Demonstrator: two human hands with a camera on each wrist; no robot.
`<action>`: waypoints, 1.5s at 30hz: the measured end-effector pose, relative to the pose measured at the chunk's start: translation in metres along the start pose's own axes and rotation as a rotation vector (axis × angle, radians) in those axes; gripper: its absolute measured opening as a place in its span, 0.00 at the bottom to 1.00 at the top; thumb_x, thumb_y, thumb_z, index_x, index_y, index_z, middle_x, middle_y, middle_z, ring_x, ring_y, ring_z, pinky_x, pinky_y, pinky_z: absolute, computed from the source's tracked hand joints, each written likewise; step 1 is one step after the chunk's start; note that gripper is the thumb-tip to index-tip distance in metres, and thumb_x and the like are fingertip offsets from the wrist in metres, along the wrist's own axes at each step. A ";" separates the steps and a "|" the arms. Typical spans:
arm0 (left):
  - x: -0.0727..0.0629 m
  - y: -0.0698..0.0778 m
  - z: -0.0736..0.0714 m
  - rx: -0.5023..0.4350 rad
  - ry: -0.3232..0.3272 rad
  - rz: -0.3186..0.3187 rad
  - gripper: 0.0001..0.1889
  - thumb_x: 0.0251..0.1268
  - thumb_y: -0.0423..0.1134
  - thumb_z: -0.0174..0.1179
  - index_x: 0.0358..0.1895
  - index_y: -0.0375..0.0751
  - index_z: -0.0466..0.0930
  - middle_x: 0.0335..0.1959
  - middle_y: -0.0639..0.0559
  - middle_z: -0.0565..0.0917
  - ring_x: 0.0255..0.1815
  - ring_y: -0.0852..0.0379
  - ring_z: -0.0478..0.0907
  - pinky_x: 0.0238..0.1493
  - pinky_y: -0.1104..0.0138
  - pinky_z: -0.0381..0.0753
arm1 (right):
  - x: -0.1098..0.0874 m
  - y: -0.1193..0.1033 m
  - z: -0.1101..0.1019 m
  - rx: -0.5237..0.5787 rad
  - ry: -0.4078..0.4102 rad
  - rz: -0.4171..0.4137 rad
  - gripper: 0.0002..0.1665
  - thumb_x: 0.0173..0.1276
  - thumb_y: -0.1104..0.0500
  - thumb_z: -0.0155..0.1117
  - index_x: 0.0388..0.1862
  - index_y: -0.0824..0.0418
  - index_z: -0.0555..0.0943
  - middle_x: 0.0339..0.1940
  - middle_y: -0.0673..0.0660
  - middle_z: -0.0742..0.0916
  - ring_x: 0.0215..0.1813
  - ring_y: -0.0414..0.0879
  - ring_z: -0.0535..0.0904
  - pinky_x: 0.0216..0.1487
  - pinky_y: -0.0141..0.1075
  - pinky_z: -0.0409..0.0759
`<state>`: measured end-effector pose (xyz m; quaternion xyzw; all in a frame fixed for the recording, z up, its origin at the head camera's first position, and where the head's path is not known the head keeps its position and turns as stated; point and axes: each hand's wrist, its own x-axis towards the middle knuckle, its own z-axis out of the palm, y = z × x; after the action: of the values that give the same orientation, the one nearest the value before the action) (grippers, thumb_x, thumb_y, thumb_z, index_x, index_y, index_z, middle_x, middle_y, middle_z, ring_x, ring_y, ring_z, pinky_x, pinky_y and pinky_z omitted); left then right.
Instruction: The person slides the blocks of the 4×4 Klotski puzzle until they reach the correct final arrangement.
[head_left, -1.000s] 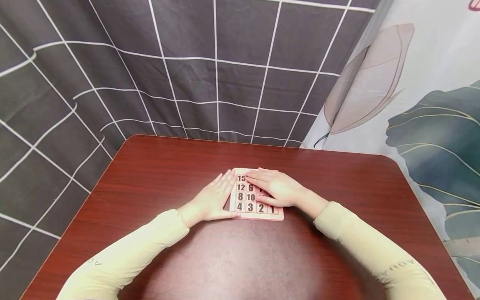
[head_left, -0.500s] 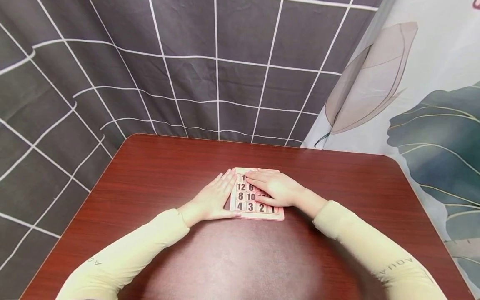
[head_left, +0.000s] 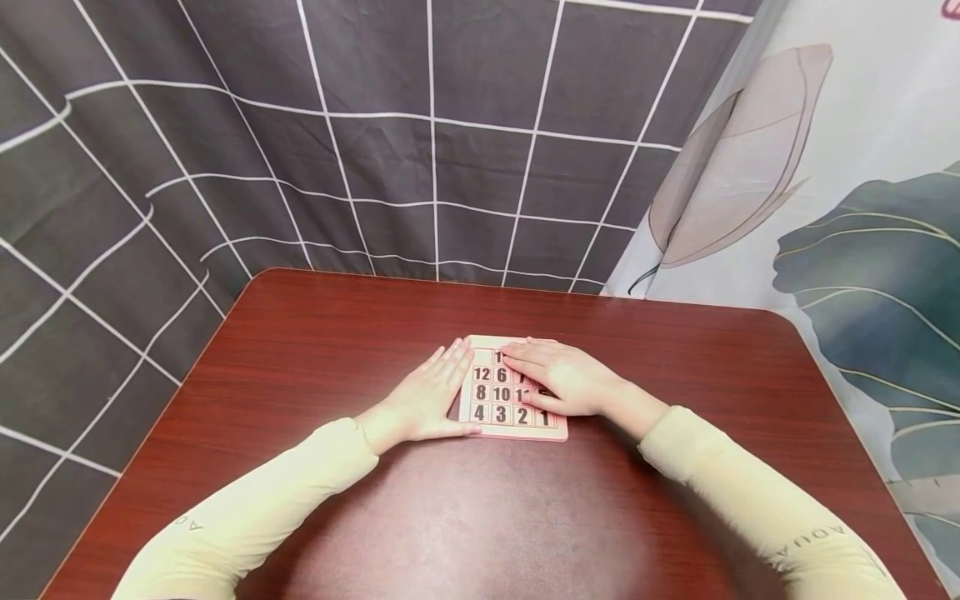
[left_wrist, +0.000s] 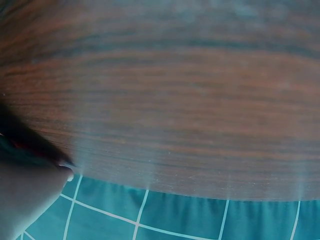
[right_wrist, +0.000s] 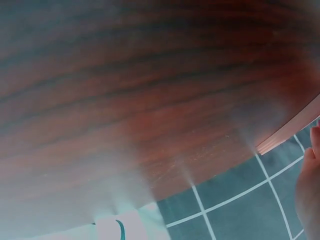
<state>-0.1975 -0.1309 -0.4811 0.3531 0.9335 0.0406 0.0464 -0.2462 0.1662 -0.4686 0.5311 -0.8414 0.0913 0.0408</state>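
Dark grey curtain with a white grid (head_left: 382, 158) and a white curtain printed with large leaves (head_left: 862, 283) hang behind a reddish-brown wood-grain table (head_left: 300, 350), where a flat, near-square number puzzle with a cream-and-pink rim and black-numbered tiles (head_left: 501, 395) lies flat, about midway between the two rounded far corners and somewhat in from the far edge. A person in pale yellow sleeves (head_left: 277, 483) works with two bare hands set apart at either side of it. The left hand (head_left: 427, 396), fingers straight, lies along the puzzle's left rim with the thumb spread to its near left corner; the right hand (head_left: 566, 379) rests over its right side, fingers extended across the upper tiles and hiding several numerals. Neither hand is curled round anything; how hard they press cannot be told. One vacant cell (head_left: 483, 357) shows in the puzzle's far left corner. Probably thin, stiff plastic, the puzzle looks light enough to skid on the smooth tabletop and unlikely to break in ordinary handling. Its side rims appear the best hold, with a flat fingertip suited to the likely slick tiles.
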 end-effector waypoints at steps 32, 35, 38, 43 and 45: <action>0.001 -0.002 0.000 -0.012 0.008 0.007 0.63 0.68 0.74 0.58 0.85 0.25 0.44 0.88 0.31 0.48 0.90 0.38 0.45 0.90 0.49 0.50 | 0.029 0.000 0.007 -0.037 0.014 -0.047 0.35 0.76 0.46 0.65 0.75 0.63 0.78 0.75 0.58 0.82 0.79 0.52 0.76 0.83 0.50 0.70; 0.001 -0.001 -0.001 -0.018 0.000 0.005 0.63 0.68 0.74 0.58 0.85 0.25 0.44 0.88 0.31 0.47 0.90 0.38 0.44 0.90 0.49 0.50 | 0.030 0.000 0.008 -0.039 0.007 -0.041 0.35 0.76 0.46 0.65 0.75 0.63 0.77 0.76 0.58 0.81 0.80 0.51 0.75 0.84 0.50 0.68; 0.001 0.000 -0.002 -0.020 0.001 0.006 0.63 0.68 0.74 0.58 0.85 0.25 0.44 0.88 0.31 0.47 0.90 0.38 0.44 0.90 0.49 0.50 | 0.028 -0.002 0.007 -0.036 0.001 -0.037 0.36 0.76 0.45 0.65 0.75 0.63 0.77 0.77 0.58 0.80 0.80 0.52 0.74 0.83 0.51 0.69; 0.000 0.000 -0.001 -0.016 0.015 0.016 0.62 0.68 0.73 0.59 0.84 0.24 0.46 0.87 0.30 0.49 0.90 0.37 0.46 0.89 0.48 0.53 | 0.022 -0.010 0.003 -0.015 0.021 -0.052 0.37 0.75 0.45 0.67 0.77 0.62 0.76 0.78 0.58 0.79 0.80 0.53 0.74 0.82 0.52 0.71; -0.001 0.000 -0.001 -0.005 0.006 0.015 0.62 0.68 0.73 0.59 0.84 0.24 0.45 0.87 0.30 0.48 0.90 0.37 0.45 0.89 0.49 0.52 | 0.018 -0.014 0.002 -0.001 0.034 -0.077 0.37 0.74 0.47 0.68 0.76 0.63 0.76 0.78 0.59 0.80 0.80 0.54 0.75 0.81 0.51 0.72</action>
<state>-0.1974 -0.1314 -0.4802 0.3598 0.9309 0.0444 0.0444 -0.2412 0.1437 -0.4661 0.5612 -0.8197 0.0985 0.0588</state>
